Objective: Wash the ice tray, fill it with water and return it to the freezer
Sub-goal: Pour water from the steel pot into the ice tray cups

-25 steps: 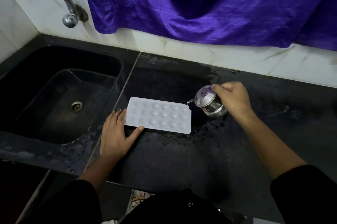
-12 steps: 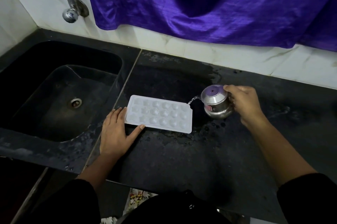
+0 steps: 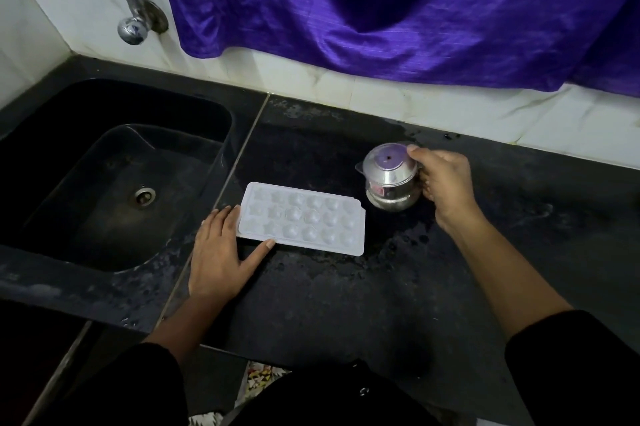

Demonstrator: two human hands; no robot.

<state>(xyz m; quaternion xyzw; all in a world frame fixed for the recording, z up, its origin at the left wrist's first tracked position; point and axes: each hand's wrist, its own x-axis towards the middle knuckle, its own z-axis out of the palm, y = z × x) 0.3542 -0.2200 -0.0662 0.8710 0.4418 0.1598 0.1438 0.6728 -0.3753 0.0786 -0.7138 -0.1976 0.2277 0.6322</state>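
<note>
While our left hand lies flat, touching the ice tray | our right hand grips the upright steel jug.

My left hand lies flat, palm down, fingers straight against the left end of the tray, thumb spread along its near edge. My right hand curls round the pot from the right, one fingertip on its lid. Both forearms are bare.
</note>
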